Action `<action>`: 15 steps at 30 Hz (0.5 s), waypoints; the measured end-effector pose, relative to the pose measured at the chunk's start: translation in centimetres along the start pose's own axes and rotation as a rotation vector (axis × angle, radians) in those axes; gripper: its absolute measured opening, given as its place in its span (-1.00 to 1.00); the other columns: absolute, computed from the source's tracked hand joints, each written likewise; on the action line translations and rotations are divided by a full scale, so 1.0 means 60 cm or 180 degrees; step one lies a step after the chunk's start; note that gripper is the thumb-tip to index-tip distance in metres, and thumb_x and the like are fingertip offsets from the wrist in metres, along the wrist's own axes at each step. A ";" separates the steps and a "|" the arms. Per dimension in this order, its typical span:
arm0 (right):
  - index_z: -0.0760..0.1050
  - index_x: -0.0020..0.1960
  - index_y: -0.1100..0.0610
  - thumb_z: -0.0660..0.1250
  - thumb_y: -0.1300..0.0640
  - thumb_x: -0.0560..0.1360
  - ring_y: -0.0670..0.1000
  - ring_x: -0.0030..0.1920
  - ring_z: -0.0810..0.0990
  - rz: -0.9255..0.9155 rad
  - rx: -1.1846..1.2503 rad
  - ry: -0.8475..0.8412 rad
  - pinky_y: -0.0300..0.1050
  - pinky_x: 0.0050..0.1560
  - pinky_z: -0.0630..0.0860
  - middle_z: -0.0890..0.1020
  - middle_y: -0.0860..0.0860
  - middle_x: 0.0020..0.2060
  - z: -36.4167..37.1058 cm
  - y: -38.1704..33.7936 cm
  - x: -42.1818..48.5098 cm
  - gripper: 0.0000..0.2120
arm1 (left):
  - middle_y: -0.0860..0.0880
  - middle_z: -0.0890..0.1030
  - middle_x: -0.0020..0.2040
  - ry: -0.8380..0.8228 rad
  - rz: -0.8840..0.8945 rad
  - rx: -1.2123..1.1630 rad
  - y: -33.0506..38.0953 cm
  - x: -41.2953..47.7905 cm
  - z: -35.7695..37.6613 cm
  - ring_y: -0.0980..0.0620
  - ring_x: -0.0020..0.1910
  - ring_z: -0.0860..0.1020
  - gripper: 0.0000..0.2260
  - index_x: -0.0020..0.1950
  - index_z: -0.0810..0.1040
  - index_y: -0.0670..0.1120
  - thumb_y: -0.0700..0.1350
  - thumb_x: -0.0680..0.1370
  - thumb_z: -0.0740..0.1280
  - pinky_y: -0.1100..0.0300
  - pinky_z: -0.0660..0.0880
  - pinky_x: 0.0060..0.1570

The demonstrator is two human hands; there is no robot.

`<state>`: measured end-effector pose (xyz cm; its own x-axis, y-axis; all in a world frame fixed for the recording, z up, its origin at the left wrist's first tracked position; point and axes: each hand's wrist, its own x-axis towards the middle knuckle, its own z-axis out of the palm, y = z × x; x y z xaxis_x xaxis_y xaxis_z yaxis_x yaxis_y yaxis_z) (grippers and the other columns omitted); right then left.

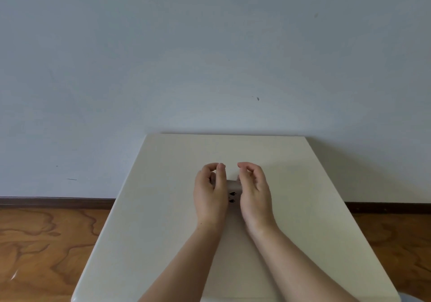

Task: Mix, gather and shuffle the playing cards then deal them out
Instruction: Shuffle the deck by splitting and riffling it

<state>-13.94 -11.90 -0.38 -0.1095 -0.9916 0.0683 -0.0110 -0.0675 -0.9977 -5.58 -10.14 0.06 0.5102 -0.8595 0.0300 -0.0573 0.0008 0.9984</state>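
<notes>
A stack of playing cards [232, 194] lies face up on the cream table [163, 196], squeezed between my two hands. Its top card shows black spade pips. My left hand [210, 192] presses against the stack's left side with its fingers curled. On the right side my right hand [253, 189] does the same. Most of the stack is hidden by the hands; only a narrow strip shows between them.
The table stands against a pale grey wall, its far edge [226, 135] touching it. Wooden floor [42, 243] shows on both sides, with a dark skirting board along the wall.
</notes>
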 end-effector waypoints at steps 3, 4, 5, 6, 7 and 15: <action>0.50 0.04 -0.23 0.18 0.12 0.60 -0.16 -0.29 0.48 0.0031 0.0039 0.0038 -0.18 -0.17 0.44 0.53 -0.24 -0.32 -0.009 0.003 0.003 -0.75 | 0.10 0.61 -0.03 -0.0349 0.0021 -0.0089 -0.003 0.000 -0.008 0.11 -0.10 0.56 -0.79 0.04 0.56 0.23 -0.03 0.62 0.17 0.21 0.49 -0.09; 0.48 0.06 -0.23 0.19 0.12 0.61 -0.17 -0.25 0.52 0.0006 0.0029 0.0086 -0.19 -0.13 0.45 0.56 -0.23 -0.27 -0.010 0.001 0.003 -0.76 | 0.10 0.59 0.07 -0.0376 0.0111 -0.0005 -0.003 -0.001 -0.011 0.15 -0.02 0.55 -0.76 0.07 0.54 0.26 -0.07 0.64 0.16 0.29 0.46 -0.04; 0.48 0.08 -0.22 0.21 0.11 0.61 -0.16 -0.20 0.55 -0.0025 0.0041 0.0134 -0.19 -0.10 0.46 0.59 -0.19 -0.21 -0.009 0.000 0.004 -0.78 | 0.10 0.55 0.16 -0.0365 0.0216 0.0079 -0.001 0.000 -0.014 0.23 0.07 0.52 -0.74 0.11 0.50 0.29 -0.10 0.66 0.17 0.42 0.42 -0.01; 0.48 0.11 -0.20 0.22 0.08 0.61 -0.15 -0.15 0.58 -0.0041 0.0062 0.0166 -0.18 -0.08 0.47 0.61 -0.15 -0.15 -0.007 -0.002 0.004 -0.81 | 0.11 0.50 0.23 -0.0360 0.0286 0.0111 0.000 0.001 -0.015 0.33 0.14 0.47 -0.72 0.15 0.47 0.30 -0.11 0.67 0.18 0.53 0.37 0.01; 0.48 0.12 -0.19 0.22 0.06 0.62 -0.14 -0.11 0.61 -0.0044 0.0070 0.0153 -0.19 -0.09 0.48 0.63 -0.13 -0.12 -0.006 -0.003 0.003 -0.83 | 0.13 0.47 0.29 -0.0404 0.0292 0.0084 0.001 0.000 -0.014 0.40 0.21 0.42 -0.71 0.19 0.44 0.31 -0.12 0.67 0.18 0.59 0.33 0.04; 0.51 0.19 -0.22 0.42 0.14 0.35 -0.17 0.17 0.56 0.0293 0.0145 -0.1666 -0.14 0.08 0.56 0.57 -0.09 0.15 -0.050 -0.019 0.017 -0.53 | 0.33 0.64 0.11 -0.1335 -0.0116 -0.0198 0.007 0.013 -0.031 0.38 0.12 0.56 -0.73 0.30 0.42 0.41 0.09 0.67 0.15 0.36 0.50 -0.03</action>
<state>-17.00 -12.49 0.86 0.4028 -0.9151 -0.0189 0.0196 0.0292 -0.9994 -3.61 -9.88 0.57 0.1169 -0.9930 -0.0149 0.0126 -0.0135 0.9998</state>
